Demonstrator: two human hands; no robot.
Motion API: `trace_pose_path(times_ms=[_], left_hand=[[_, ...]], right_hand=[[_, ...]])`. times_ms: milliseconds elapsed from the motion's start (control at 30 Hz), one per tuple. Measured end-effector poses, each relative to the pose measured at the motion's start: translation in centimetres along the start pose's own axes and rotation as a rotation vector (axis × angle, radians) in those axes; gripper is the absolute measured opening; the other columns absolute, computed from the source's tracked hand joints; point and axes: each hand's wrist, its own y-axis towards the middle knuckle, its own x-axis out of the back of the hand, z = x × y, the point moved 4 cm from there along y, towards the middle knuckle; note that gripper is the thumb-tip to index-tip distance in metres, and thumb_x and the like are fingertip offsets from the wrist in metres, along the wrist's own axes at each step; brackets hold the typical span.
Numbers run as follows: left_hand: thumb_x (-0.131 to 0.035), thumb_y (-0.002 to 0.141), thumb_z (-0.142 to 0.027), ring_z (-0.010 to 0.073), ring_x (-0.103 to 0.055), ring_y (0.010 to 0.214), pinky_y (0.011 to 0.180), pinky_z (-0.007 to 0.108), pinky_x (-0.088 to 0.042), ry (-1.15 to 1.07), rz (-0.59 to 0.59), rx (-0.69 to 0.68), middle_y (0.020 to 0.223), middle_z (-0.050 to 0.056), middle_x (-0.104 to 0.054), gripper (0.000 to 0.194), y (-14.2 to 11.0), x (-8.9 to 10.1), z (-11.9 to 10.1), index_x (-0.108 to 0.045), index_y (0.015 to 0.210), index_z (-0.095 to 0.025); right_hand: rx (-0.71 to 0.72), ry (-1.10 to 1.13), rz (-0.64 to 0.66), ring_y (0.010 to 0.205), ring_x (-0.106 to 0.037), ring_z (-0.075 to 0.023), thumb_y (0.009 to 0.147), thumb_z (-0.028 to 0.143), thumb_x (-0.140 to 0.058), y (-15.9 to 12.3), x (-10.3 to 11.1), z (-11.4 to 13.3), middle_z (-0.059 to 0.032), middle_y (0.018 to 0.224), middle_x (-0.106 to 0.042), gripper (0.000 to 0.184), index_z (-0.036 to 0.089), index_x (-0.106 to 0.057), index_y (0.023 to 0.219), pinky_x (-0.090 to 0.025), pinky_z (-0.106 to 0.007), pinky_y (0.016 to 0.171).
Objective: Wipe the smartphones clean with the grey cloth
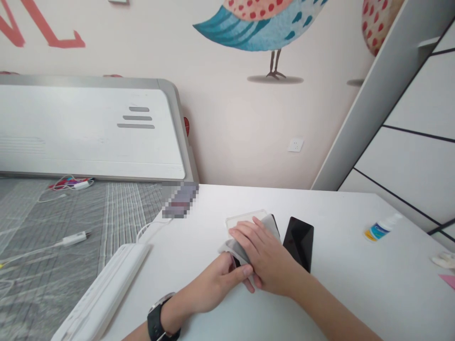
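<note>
**Q:** What lies furthest left?
**A:** A grey checked bedsheet [53, 222] is seen at 9 o'clock from the hands, and a white charging cable [73, 239] is laid across it. A long white plastic bar [103, 289] is placed at 8 o'clock, on the edge of the white table [355, 270].

**Q:** How is the left hand set?
**A:** The left hand [216, 284] is positioned at the near edge of a grey cloth [232, 248], and a black watch [159, 317] is worn on its wrist. Its fingers are curled and pressed together, and the cloth is pinched against the thumb [245, 271]. A dark edge is glimpsed there, but what it belongs to cannot be told.

**Q:** How is the right hand set?
**A:** The right hand [263, 255] is laid over the cloth, with its fingers [245, 232] extended and pressed together. Its thumb is hidden. A clear plastic phone case [245, 219] projects at 12 o'clock from under the cloth, near the table's middle.

**Q:** What lies further right?
**A:** A black phone [297, 241] is lying at 2 o'clock, just beside the right hand. A small bottle [384, 228] is lying at 3 o'clock.
</note>
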Motion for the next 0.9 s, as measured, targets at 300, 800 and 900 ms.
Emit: trace_pose_path(times_ms=[300,800,900], left_hand=[[-0.046,0.103,-0.056,0.0249,-0.071,0.1,0.09,0.04,-0.057,-0.166,-0.068,-0.044,0.106,0.013,-0.076,0.053,-0.1,1.2,0.1,-0.058,0.133,-0.014],[-0.051,0.094,-0.07,0.0293,-0.058,0.123,0.113,0.045,-0.04,-0.126,-0.221,0.057,0.122,0.008,-0.072,0.06,-0.4,1.0,1.1,-0.072,0.115,-0.018],[-0.045,0.099,-0.066,0.0271,-0.058,0.12,0.114,0.04,-0.038,0.028,-0.153,0.062,0.116,0.007,-0.073,0.057,-0.8,0.9,1.1,-0.075,0.104,-0.018]], right_hand=[[-0.16,0.148,0.182,0.154,-0.023,-0.0327,0.082,0.071,-0.068,-1.5,4.0,-2.4,-0.0144,0.166,-0.028,0.114,0.017,-0.01,0.163,-0.013,-0.06,0.127],[-0.094,0.099,-0.021,0.113,-0.058,-0.0313,0.089,0.076,-0.052,-0.2,1.5,-1.2,-0.0174,0.129,-0.062,0.086,0.009,-0.042,0.143,-0.046,-0.049,0.1],[-0.047,0.089,-0.07,0.105,-0.06,-0.0306,0.086,0.076,-0.057,0.3,0.9,-0.5,-0.0168,0.121,-0.064,0.086,0.008,-0.045,0.137,-0.046,-0.047,0.095]])
